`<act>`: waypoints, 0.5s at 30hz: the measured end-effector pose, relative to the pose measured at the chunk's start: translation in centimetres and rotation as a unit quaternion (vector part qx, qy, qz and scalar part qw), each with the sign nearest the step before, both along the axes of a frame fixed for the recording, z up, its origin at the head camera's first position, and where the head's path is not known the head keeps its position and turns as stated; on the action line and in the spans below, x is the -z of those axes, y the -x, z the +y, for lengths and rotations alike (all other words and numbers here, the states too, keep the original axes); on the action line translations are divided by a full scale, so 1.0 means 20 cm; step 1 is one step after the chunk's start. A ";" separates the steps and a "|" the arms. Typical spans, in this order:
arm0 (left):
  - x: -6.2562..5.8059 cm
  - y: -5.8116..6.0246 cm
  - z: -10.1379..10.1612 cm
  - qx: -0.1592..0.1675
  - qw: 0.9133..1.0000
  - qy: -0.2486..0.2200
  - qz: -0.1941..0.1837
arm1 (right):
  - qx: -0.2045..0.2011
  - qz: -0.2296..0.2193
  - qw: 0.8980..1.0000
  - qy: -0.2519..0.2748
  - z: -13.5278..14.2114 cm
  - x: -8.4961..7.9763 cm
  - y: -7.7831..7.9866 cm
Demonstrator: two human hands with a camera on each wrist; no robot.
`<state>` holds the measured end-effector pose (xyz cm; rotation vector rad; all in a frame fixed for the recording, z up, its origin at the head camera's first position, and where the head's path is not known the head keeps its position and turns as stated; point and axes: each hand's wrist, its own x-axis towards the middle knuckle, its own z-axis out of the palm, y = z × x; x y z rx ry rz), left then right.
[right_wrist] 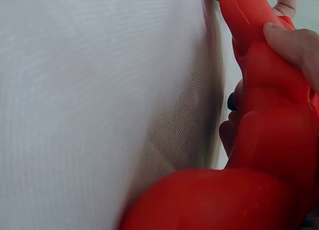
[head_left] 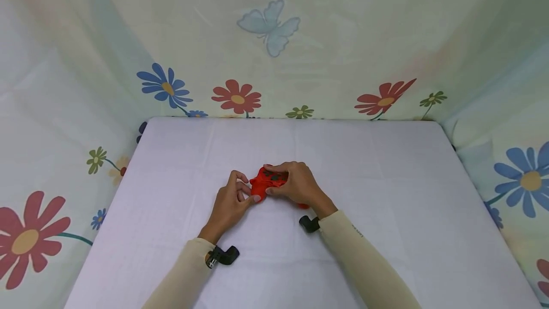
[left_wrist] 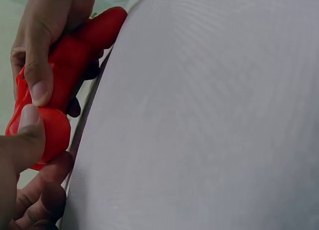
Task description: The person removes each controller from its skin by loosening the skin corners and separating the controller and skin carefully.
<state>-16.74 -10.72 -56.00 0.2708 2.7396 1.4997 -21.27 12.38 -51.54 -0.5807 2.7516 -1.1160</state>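
Note:
A red, glossy moulded object with dark markings on its upper side [head_left: 259,186] is between the two hands near the table's middle; its exact kind cannot be told. My right hand [head_left: 303,184] grips it from above, thumb on the near side and fingers on the far side, hiding much of it. A small red end shows beneath that wrist. My left hand [head_left: 229,203] holds the object's left end. In the left wrist view, the left thumb [left_wrist: 31,130] presses the rounded red end [left_wrist: 56,133], with curled fingers below. Bulging red segments [right_wrist: 276,140] fill the right wrist view's lower right.
A white cloth covers the table [head_left: 364,156]. Behind and at both sides hangs a curtain [head_left: 326,51] printed with flowers and a butterfly. Black wrist cameras, one on the left wrist [head_left: 226,255] and one on the right [head_left: 309,223], stick out over the table.

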 end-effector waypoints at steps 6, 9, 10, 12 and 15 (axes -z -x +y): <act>-0.01 0.00 0.01 0.006 1.000 -0.009 -0.012 | 0.001 -0.006 1.000 -0.008 -0.01 0.00 0.00; -0.01 0.00 0.01 0.002 0.999 -0.038 -0.016 | 0.007 -0.007 1.000 -0.006 -0.01 -0.01 0.00; -0.01 0.00 0.01 0.000 0.999 -0.049 -0.017 | 0.010 -0.008 1.000 -0.005 -0.01 -0.01 0.00; -0.01 0.00 0.01 -0.002 0.997 -0.073 -0.016 | 0.015 -0.009 1.000 -0.004 -0.02 -0.01 0.00; 0.00 0.00 0.01 -0.004 0.995 -0.102 -0.007 | 0.021 -0.008 1.000 -0.006 -0.02 -0.01 0.00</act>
